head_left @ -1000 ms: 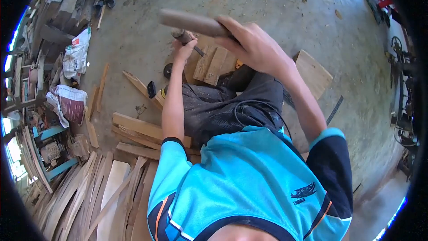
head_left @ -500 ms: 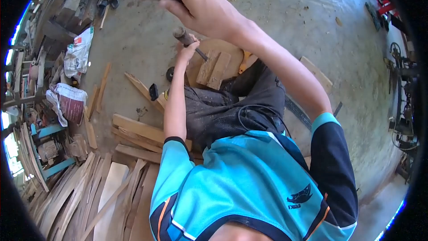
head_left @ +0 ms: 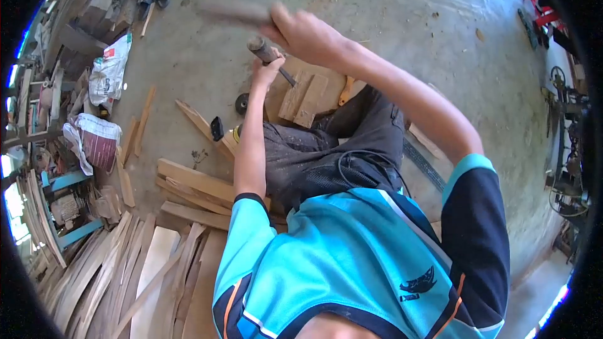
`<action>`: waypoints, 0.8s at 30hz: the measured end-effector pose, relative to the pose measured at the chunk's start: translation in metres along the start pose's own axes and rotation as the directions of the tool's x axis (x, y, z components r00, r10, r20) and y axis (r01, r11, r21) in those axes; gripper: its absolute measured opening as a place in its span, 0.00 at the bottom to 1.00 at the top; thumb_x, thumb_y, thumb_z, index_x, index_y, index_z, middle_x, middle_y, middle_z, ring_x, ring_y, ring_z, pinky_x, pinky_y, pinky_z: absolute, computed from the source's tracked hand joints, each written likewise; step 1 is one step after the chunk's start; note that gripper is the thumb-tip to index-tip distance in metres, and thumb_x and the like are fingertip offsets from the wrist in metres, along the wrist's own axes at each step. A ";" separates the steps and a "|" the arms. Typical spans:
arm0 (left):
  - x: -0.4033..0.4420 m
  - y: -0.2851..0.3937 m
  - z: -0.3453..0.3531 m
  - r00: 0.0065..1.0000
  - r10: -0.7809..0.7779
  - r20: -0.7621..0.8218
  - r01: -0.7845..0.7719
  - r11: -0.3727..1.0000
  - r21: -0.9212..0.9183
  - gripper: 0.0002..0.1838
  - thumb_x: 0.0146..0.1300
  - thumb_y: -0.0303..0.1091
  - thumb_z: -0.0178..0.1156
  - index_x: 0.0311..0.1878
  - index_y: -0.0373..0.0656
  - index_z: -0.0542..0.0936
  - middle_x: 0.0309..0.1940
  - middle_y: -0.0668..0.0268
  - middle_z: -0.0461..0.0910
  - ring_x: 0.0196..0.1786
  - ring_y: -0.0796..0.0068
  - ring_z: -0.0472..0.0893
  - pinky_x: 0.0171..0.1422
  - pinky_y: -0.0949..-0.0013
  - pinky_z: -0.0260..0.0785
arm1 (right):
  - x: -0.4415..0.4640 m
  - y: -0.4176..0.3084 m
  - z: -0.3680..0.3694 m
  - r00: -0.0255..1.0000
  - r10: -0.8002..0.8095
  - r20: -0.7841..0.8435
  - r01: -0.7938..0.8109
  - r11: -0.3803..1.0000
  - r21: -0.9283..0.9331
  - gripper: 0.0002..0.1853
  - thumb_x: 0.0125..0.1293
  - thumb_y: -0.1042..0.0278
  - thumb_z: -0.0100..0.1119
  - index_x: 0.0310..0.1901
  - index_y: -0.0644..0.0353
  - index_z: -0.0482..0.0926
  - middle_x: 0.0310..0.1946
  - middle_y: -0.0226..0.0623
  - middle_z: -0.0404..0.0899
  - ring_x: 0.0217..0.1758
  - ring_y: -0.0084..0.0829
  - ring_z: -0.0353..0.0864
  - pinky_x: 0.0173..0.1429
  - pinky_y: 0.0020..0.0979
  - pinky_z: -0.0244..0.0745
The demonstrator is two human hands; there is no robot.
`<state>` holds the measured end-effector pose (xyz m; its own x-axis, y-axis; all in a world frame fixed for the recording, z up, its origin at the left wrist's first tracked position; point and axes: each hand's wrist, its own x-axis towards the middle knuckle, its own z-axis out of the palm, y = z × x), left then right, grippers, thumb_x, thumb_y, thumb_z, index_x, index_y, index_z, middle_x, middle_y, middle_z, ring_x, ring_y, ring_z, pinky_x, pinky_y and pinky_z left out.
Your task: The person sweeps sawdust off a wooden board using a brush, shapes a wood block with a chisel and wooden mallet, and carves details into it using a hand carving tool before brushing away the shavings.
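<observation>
My left hand is closed around a chisel with a thick, round handle. The chisel's metal blade slants down onto a wooden block in front of my folded legs. A second wooden piece lies right beside that block. Higher up, my right hand grips a wooden mallet, smeared by motion, its head out to the left above the chisel handle. The mallet and the chisel look apart.
An orange-handled tool lies right of the block. Planks and long strips of wood cover the floor at lower left. Sacks stand on the left. A metal strip lies beside my right leg. Machinery lines the right edge.
My right hand has come down and to the right with the mallet, nearer the chisel handle. My left hand and the chisel stay almost in place on the block.
</observation>
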<state>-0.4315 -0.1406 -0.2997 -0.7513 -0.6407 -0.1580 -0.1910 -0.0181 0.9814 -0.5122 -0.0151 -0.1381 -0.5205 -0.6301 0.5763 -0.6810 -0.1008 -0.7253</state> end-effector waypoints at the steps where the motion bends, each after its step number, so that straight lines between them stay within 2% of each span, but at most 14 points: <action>1: -0.002 0.002 0.003 1.000 0.008 -0.004 -0.008 1.000 -0.022 0.06 0.41 0.23 0.57 0.23 0.43 0.70 0.22 0.73 0.72 0.29 0.81 0.72 0.37 0.74 0.65 | -0.012 0.022 0.000 0.954 0.082 0.288 -0.023 0.978 -0.206 0.19 0.60 0.55 0.47 0.29 0.68 0.65 0.16 0.54 0.70 0.22 0.52 0.72 0.23 0.42 0.65; 2: 0.000 0.007 0.004 1.000 0.025 -0.003 -0.025 0.999 -0.037 0.05 0.42 0.24 0.57 0.23 0.42 0.70 0.22 0.73 0.72 0.29 0.81 0.72 0.37 0.74 0.65 | -0.008 0.016 -0.004 0.830 0.210 0.517 0.017 0.916 -0.401 0.19 0.59 0.56 0.48 0.28 0.67 0.64 0.15 0.54 0.69 0.21 0.53 0.71 0.22 0.42 0.64; 3: -0.001 0.013 0.005 0.999 -0.008 -0.033 0.008 1.000 0.024 0.05 0.42 0.24 0.57 0.23 0.42 0.70 0.21 0.73 0.71 0.29 0.82 0.72 0.36 0.74 0.64 | 0.001 0.012 -0.007 0.835 0.206 0.511 0.023 0.913 -0.407 0.19 0.59 0.56 0.48 0.28 0.67 0.64 0.15 0.54 0.69 0.21 0.53 0.71 0.22 0.42 0.64; 6: 0.011 -0.006 0.000 0.999 -0.013 0.034 0.012 1.000 0.019 0.05 0.42 0.25 0.57 0.23 0.42 0.70 0.22 0.73 0.72 0.29 0.82 0.71 0.35 0.75 0.63 | 0.023 -0.021 -0.010 0.896 0.180 0.405 -0.033 0.939 -0.343 0.18 0.59 0.56 0.48 0.31 0.67 0.64 0.14 0.53 0.69 0.21 0.52 0.72 0.21 0.41 0.64; 8: 0.013 -0.003 0.000 0.999 -0.010 0.048 0.010 1.000 0.001 0.05 0.42 0.24 0.57 0.23 0.42 0.70 0.21 0.74 0.71 0.28 0.82 0.71 0.35 0.75 0.62 | 0.042 -0.037 -0.013 0.988 -0.144 0.048 0.149 0.980 -0.133 0.19 0.60 0.55 0.47 0.29 0.69 0.66 0.15 0.51 0.71 0.21 0.50 0.73 0.23 0.42 0.68; 9: 0.011 -0.002 0.001 1.000 0.001 0.029 -0.002 1.000 0.008 0.05 0.42 0.24 0.57 0.23 0.41 0.70 0.22 0.73 0.71 0.28 0.82 0.71 0.35 0.75 0.63 | 0.037 -0.038 -0.007 0.993 -0.085 -0.086 0.078 0.994 -0.074 0.20 0.59 0.55 0.47 0.30 0.71 0.68 0.16 0.52 0.71 0.23 0.51 0.73 0.24 0.42 0.69; 10: 0.007 -0.002 0.001 1.000 0.009 0.010 -0.009 1.000 0.017 0.05 0.43 0.24 0.56 0.24 0.41 0.70 0.22 0.73 0.72 0.28 0.81 0.72 0.35 0.74 0.63 | 0.027 -0.025 -0.004 0.993 -0.082 -0.087 0.076 0.995 -0.072 0.20 0.59 0.55 0.47 0.30 0.71 0.68 0.16 0.52 0.71 0.23 0.51 0.73 0.24 0.42 0.69; 11: 0.008 -0.005 0.000 1.000 0.004 0.012 -0.004 1.000 0.019 0.05 0.43 0.24 0.56 0.24 0.41 0.70 0.22 0.73 0.72 0.28 0.81 0.72 0.35 0.74 0.63 | 0.010 -0.002 -0.004 0.984 -0.039 0.174 0.078 0.971 -0.225 0.21 0.60 0.54 0.47 0.31 0.70 0.67 0.17 0.52 0.71 0.23 0.52 0.72 0.24 0.41 0.67; 12: 0.011 -0.011 -0.001 0.997 0.055 0.060 -0.051 0.997 -0.055 0.05 0.42 0.23 0.56 0.25 0.41 0.70 0.22 0.72 0.72 0.28 0.80 0.73 0.36 0.74 0.64 | -0.008 0.020 -0.004 0.908 0.048 0.415 0.119 0.923 -0.367 0.21 0.60 0.52 0.46 0.32 0.69 0.66 0.18 0.52 0.71 0.23 0.53 0.71 0.23 0.40 0.65; 14: 0.022 -0.014 -0.007 0.985 0.126 0.117 -0.111 0.986 -0.129 0.06 0.42 0.23 0.55 0.25 0.41 0.70 0.22 0.71 0.72 0.29 0.79 0.73 0.36 0.74 0.64 | -0.026 0.054 -0.001 0.878 0.358 0.318 -0.255 0.912 -0.322 0.21 0.59 0.53 0.47 0.28 0.69 0.67 0.20 0.53 0.71 0.27 0.53 0.72 0.28 0.42 0.66; 16: 0.026 -0.017 -0.010 0.997 0.046 0.067 -0.035 0.988 -0.150 0.08 0.42 0.24 0.54 0.28 0.46 0.68 0.25 0.68 0.74 0.34 0.74 0.75 0.34 0.71 0.66 | -0.039 0.054 -0.025 0.827 0.484 0.287 -0.380 0.856 -0.350 0.21 0.59 0.54 0.48 0.26 0.69 0.68 0.22 0.55 0.72 0.29 0.54 0.71 0.31 0.43 0.65; 19: 0.031 -0.006 -0.013 0.994 -0.066 0.087 0.079 0.984 -0.160 0.08 0.42 0.24 0.53 0.27 0.46 0.68 0.24 0.69 0.74 0.34 0.75 0.76 0.35 0.71 0.66 | -0.085 0.055 -0.054 0.793 0.567 0.222 -0.476 0.805 -0.355 0.21 0.59 0.54 0.48 0.28 0.69 0.68 0.24 0.56 0.72 0.30 0.54 0.71 0.32 0.42 0.64; 22: 0.054 -0.027 -0.017 0.997 -0.026 0.078 0.038 0.987 -0.155 0.08 0.41 0.25 0.54 0.27 0.49 0.68 0.23 0.71 0.75 0.35 0.76 0.77 0.33 0.69 0.66 | -0.146 0.059 -0.079 0.659 0.717 0.226 -0.578 0.675 -0.459 0.21 0.59 0.54 0.48 0.28 0.70 0.68 0.25 0.57 0.71 0.31 0.53 0.71 0.33 0.41 0.64; 24: 0.055 -0.025 -0.019 0.997 -0.059 0.058 0.065 0.990 -0.123 0.08 0.41 0.26 0.54 0.26 0.49 0.68 0.23 0.71 0.75 0.35 0.77 0.77 0.32 0.68 0.65 | -0.191 0.066 -0.094 0.607 0.767 0.209 -0.633 0.625 -0.458 0.22 0.59 0.52 0.48 0.28 0.70 0.68 0.24 0.57 0.71 0.27 0.49 0.71 0.32 0.40 0.63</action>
<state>-0.4558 -0.1904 -0.3308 -0.7743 -0.5929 -0.2214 -0.1606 -0.1543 0.9749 -0.5063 0.1709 -0.2611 -0.7308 -0.6201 -0.2854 -0.3320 0.6881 -0.6452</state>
